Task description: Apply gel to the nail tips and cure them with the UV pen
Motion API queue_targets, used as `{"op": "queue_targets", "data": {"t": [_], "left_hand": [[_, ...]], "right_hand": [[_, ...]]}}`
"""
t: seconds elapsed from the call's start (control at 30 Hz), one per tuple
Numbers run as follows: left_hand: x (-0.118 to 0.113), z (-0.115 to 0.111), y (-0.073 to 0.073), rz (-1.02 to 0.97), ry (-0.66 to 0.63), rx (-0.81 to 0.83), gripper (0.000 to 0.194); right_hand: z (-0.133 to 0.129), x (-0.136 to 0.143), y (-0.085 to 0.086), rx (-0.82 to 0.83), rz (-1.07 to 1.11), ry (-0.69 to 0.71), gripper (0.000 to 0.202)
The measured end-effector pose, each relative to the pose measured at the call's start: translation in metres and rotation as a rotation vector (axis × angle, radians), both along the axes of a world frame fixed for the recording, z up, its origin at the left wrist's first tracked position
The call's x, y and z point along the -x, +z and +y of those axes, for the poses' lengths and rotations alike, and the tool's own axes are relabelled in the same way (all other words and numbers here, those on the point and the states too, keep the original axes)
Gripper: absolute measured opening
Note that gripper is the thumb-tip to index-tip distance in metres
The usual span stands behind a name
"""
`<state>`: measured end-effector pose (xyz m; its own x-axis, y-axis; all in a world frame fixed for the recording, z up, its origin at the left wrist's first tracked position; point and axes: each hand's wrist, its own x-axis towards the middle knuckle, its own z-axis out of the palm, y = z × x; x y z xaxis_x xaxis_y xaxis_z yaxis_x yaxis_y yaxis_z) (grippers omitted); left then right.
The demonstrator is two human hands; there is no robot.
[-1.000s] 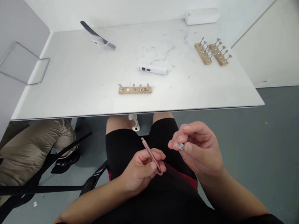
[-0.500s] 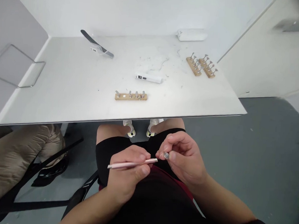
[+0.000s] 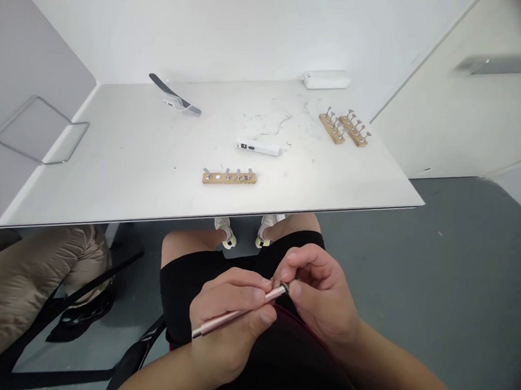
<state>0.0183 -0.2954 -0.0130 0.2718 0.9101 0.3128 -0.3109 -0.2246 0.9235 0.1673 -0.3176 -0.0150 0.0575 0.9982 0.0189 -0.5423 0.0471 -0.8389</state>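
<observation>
My left hand [image 3: 231, 307] is closed around a slim, pink, pen-like tool [image 3: 219, 322] with metallic ends. Between the thumb and fingertips of my right hand [image 3: 323, 294] is a small silver piece [image 3: 285, 287], mostly hidden by the fingers. The tool's upper right end meets this piece, and the hands almost touch above my lap. On the table, in front of them, lies a wooden bar [image 3: 220, 180] carrying several small metal stands with clear tips. One spot on that bar shows a bare white disc.
On the white table [image 3: 156, 184] are a white handheld device [image 3: 263, 149], a dark nail file [image 3: 170, 91] against a white holder, two wooden bars with stands [image 3: 332, 129], and a white box [image 3: 327, 80]. A metal frame [image 3: 41, 131] stands left. Another person's leg [image 3: 42, 271] is beside me.
The pink tool has tilted, its left end dropping, and its right end has come against the silver piece. My left hand has moved slightly right and down. The view has shifted slightly.
</observation>
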Motion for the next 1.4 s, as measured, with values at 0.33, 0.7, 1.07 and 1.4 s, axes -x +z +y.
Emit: {"op": "queue_targets", "data": {"t": [0.33,0.7,1.07,1.4], "left_hand": [[-0.001,0.001,-0.005,-0.015,-0.011,0.018,0.04],[0.016,0.005,-0.011,-0.042,-0.195,0.09,0.026],[0.037,0.018,-0.001,0.154,-0.211,0.046,0.034],[0.038,0.029,-0.026,-0.113,-0.165,0.25,0.023]], "right_hand": [[0.0,-0.001,0.0,-0.06,-0.21,-0.063,0.03],[0.007,0.001,0.002,-0.076,-0.255,-0.053,0.025],[0.021,0.005,0.004,-0.038,-0.335,-0.093,0.024],[0.04,0.013,0.002,-0.025,-0.33,-0.087,0.023]]}}
